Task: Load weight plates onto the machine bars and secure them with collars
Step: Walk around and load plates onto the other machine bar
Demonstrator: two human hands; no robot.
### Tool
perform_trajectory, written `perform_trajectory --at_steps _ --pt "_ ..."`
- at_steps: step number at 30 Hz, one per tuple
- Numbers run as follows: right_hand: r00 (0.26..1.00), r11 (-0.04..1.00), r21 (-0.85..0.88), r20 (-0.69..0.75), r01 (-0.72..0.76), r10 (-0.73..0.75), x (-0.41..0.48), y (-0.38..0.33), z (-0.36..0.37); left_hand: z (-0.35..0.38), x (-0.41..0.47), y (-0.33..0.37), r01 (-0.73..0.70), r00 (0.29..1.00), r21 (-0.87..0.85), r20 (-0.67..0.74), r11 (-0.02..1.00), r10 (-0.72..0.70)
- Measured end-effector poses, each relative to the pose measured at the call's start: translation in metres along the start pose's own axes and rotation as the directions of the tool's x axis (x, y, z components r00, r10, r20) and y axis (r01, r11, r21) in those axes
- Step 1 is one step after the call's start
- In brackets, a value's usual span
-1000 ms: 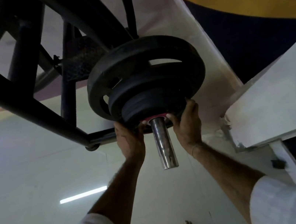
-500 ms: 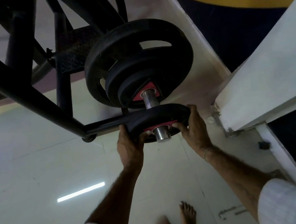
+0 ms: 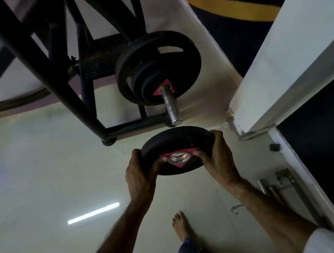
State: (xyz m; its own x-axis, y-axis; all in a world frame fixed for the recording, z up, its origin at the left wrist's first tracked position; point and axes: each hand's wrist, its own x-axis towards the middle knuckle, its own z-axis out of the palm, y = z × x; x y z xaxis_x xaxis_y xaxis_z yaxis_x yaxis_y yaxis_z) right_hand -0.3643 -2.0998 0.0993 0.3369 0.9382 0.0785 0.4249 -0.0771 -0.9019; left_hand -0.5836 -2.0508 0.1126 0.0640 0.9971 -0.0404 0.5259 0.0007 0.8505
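Two hands, our left hand (image 3: pixel 140 175) and right hand (image 3: pixel 218 157), grip a small black rubber weight plate (image 3: pixel 177 146) by its rim. It hangs clear of the chrome steel bar (image 3: pixel 170 106), where three black plates (image 3: pixel 158 67) sit stacked.

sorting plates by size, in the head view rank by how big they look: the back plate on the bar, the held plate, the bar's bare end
1. back plate
2. held plate, though nearer the camera, so true size unsure
3. bar's bare end

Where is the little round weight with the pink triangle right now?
In the head view, the small plate is held between the left hand and right hand, just off the tip of the shiny bar.
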Motion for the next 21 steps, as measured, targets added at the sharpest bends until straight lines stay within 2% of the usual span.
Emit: perform_trajectory --at_steps 6,11,15,21 --pt "0.969 0.964 0.1 -0.051 0.245 -0.241 -0.032 -0.133 -0.014 -0.106 -0.061 0.079 -0.188 0.963 -0.074 -0.212 0.979 0.169" --pt "0.897 0.885 0.146 -0.096 0.442 -0.432 -0.054 -0.246 -0.002 -0.204 -0.095 0.125 -0.327 0.892 -0.103 -0.362 0.939 0.271" --pt "0.84 0.829 0.14 -0.131 0.542 -0.527 -0.07 -0.313 0.023 -0.281 -0.107 0.133 -0.424 0.812 -0.033 -0.456 0.905 0.364" --pt "0.772 0.74 0.223 -0.172 0.635 -0.611 -0.093 -0.411 0.093 -0.397 -0.113 0.121 -0.514 0.689 0.063 -0.564 0.856 0.455"
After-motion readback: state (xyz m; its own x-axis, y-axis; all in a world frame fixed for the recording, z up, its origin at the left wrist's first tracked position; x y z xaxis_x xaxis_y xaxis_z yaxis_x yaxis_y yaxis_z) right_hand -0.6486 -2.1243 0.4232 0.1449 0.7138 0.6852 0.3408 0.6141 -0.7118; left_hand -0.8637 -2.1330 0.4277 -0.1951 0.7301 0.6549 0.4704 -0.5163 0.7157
